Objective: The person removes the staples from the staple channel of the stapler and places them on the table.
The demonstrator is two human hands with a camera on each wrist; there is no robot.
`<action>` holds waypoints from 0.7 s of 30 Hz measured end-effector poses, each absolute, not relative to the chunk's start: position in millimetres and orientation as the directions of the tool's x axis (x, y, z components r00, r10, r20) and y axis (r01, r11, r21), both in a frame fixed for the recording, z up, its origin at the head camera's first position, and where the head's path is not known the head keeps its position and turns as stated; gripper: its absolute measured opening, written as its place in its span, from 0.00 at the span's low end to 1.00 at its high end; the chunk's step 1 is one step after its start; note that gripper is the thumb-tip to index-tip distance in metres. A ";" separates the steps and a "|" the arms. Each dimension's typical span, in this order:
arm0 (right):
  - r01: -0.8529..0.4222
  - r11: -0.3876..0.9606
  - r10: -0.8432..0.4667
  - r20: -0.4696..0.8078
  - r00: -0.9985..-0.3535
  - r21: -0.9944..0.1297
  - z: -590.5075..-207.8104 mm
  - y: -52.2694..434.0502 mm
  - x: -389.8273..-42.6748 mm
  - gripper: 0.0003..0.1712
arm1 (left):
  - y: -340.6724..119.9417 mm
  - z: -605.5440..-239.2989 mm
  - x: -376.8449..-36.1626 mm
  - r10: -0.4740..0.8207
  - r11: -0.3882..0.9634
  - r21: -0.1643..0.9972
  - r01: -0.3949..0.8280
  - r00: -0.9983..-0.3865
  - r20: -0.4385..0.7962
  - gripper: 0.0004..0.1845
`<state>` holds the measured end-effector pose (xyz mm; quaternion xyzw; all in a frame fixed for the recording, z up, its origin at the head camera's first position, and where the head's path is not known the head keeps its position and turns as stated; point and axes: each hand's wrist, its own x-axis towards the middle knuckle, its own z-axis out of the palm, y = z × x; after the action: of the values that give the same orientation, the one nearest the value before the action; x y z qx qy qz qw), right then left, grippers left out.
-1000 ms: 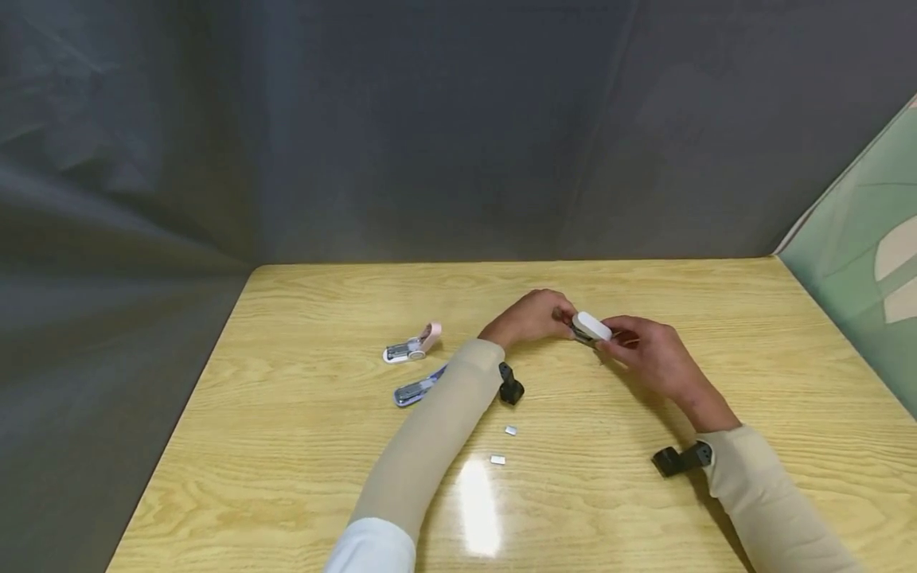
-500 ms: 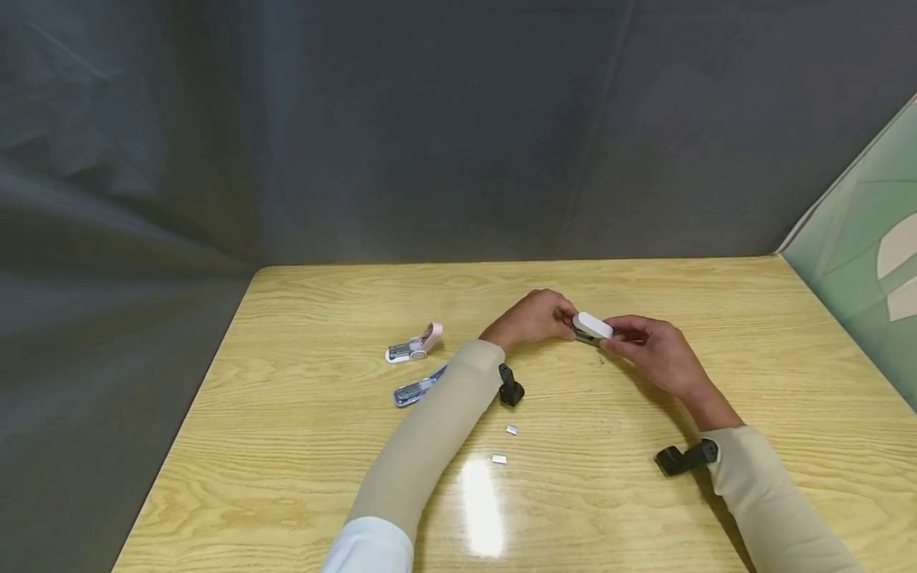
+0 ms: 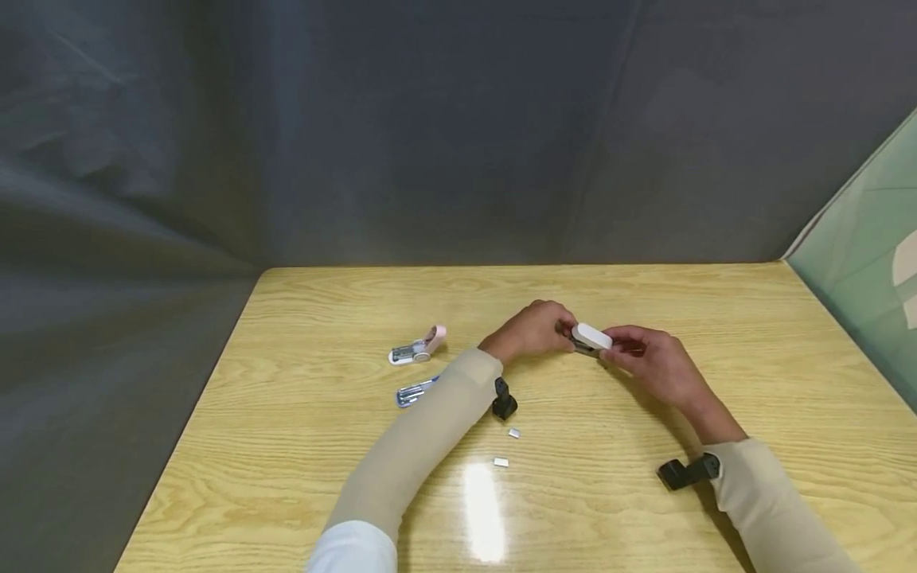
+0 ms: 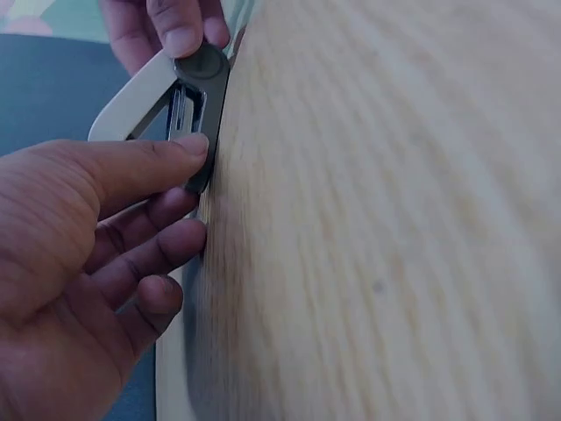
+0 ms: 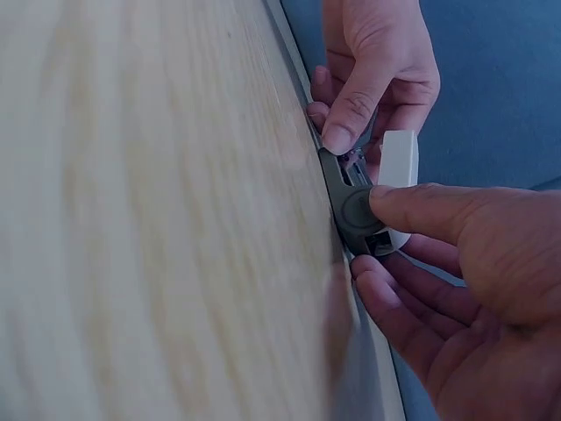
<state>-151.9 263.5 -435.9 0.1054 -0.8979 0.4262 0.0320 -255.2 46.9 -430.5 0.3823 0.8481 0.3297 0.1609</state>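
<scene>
Two hands on one white stapler [image 3: 591,337], left hand [image 3: 532,328] pinching base, right hand [image 3: 645,358] pinching end, no legible writing

pink stapler [image 3: 418,348], blue stapler [image 3: 414,391], two small staple strips [image 3: 506,448], wooden table [image 3: 301,414], grey backdrop [image 3: 358,127]

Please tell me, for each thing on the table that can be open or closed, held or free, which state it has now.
white stapler: top lifted open, base on the table, held at both ends.
left hand: pinches one end of the white stapler.
right hand: grips the other end.
pink stapler: lies open, untouched.
blue stapler: lies open, partly behind the left sleeve.
two staple strips: loose on the table.
</scene>
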 end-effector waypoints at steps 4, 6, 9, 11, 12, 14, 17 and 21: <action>-0.238 0.604 -0.184 0.157 -0.970 -0.761 -434.5 258.2 -149.9 0.16 | 39.8 -429.8 -250.8 0.765 0.488 0.673 0.555 -0.644 -0.023 0.06; -0.257 0.597 -0.203 0.167 -0.965 -0.760 -434.2 255.6 -149.5 0.15 | 36.1 -429.5 -249.4 0.771 0.489 0.664 0.565 -0.637 -0.026 0.05; -0.281 0.595 -0.228 0.177 -0.958 -0.753 -434.3 251.1 -149.2 0.14 | 30.3 -427.3 -246.6 0.777 0.511 0.622 0.594 -0.628 -0.038 0.03; -0.282 0.590 -0.236 0.172 -0.956 -0.756 -434.3 247.8 -148.9 0.14 | 26.7 -425.8 -244.4 0.780 0.530 0.580 0.618 -0.625 -0.047 0.03; -0.281 0.588 -0.240 0.168 -0.956 -0.759 -434.6 245.9 -148.8 0.14 | 24.6 -425.7 -243.3 0.781 0.540 0.555 0.633 -0.623 -0.049 0.03; -0.288 0.588 -0.252 0.168 -0.953 -0.756 -435.4 241.8 -149.0 0.14 | 20.1 -424.2 -240.0 0.779 0.561 0.507 0.654 -0.624 -0.056 0.03; -0.307 0.577 -0.273 0.176 -0.946 -0.757 -437.6 234.7 -149.5 0.14 | 12.4 -425.1 -235.4 0.777 0.584 0.446 0.678 -0.627 -0.064 0.04; -0.342 0.552 -0.308 0.196 -0.931 -0.760 -439.1 226.4 -149.7 0.14 | 2.2 -423.5 -228.0 0.768 0.606 0.412 0.681 -0.635 -0.079 0.07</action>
<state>-149.7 226.4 -439.1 0.1846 -0.8807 0.4358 0.0199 -228.0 2.2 -423.5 0.4083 0.8872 0.1746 0.1249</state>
